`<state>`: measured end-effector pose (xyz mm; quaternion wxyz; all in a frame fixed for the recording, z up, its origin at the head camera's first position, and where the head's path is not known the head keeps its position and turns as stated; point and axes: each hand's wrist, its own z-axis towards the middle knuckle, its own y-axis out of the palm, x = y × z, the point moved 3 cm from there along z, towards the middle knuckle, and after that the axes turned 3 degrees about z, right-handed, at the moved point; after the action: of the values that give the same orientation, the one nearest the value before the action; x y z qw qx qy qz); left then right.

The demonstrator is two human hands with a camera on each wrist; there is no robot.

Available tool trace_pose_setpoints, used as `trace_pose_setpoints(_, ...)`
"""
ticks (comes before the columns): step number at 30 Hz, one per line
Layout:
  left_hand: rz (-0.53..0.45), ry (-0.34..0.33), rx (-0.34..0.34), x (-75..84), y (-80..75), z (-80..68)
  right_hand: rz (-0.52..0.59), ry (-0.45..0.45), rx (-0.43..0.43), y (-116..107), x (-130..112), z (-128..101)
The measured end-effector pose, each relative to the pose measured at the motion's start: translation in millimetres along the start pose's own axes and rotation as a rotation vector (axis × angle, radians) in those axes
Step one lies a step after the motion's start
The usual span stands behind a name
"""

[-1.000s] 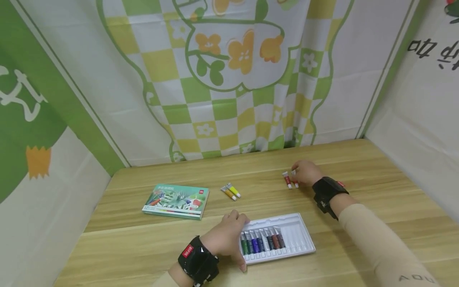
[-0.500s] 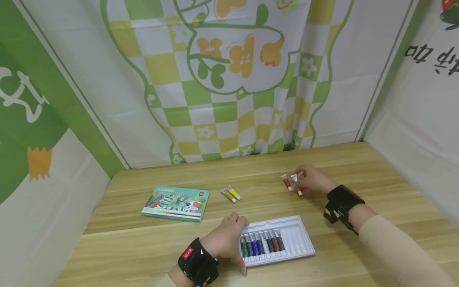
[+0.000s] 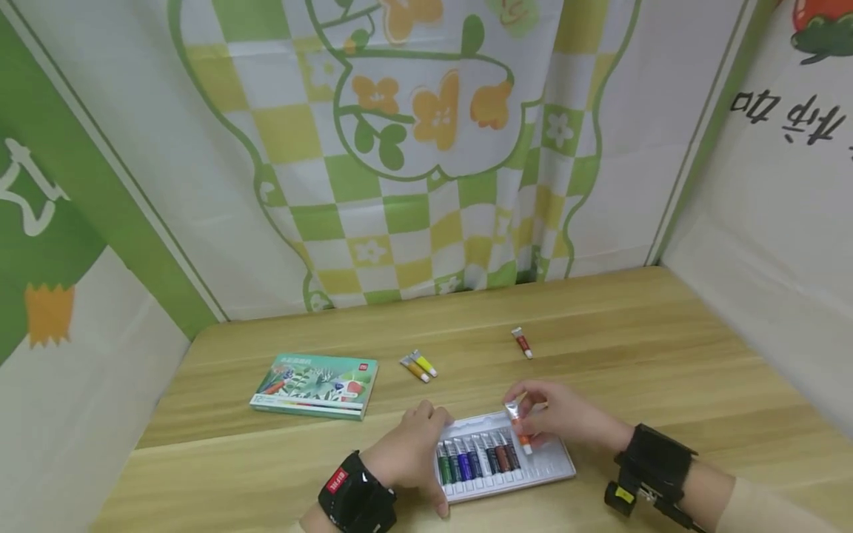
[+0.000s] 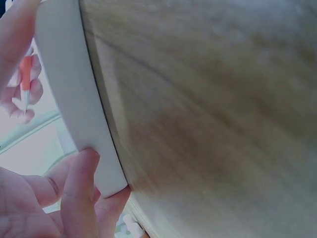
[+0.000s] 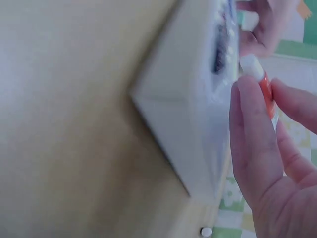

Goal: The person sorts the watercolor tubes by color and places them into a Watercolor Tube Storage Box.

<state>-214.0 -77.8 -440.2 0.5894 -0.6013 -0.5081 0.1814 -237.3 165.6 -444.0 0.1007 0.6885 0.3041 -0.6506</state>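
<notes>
Orange tube: the right hand pinches an orange paint tube between thumb and fingers, cap end down, right over the white tray, lower centre of the head view. A second ago that hand was up in the right-middle of the frame, at two tubes lying on the table; now it has carried one down to the tray.
Red tube: one red tube lies alone on the wooden table, centre-right, where the pair had been.
Tray: it holds a row of tubes, green through blue to brown, filling its left part; the orange tube hangs just beside the brown end of that row, over the free slots.
Left hand: the left hand grips the tray's left edge, fingers curled over the rim, as it did a second ago; the left wrist view shows the thumb against the white rim.
Yellow pair: two yellowish tubes lie unmoved, centre of the frame.
Box: a green printed box rests at centre-left, unmoved.
Reading: the orange tube looks close to being set next in the row; three tubes remain loose on the table.
</notes>
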Motion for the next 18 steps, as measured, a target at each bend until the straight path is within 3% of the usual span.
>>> trace_pose_setpoints(8, -0.01, 0.012, 0.004, 1.6, -4.2, -1.3, -0.034, 0.008, 0.033, 15.2, 3.8, -9.3)
trace_pose_setpoints(18, -0.032, 0.018, 0.014, 0.1, -3.1, -1.2, -0.289, -0.056, 0.056, 18.1, -3.6, -13.7)
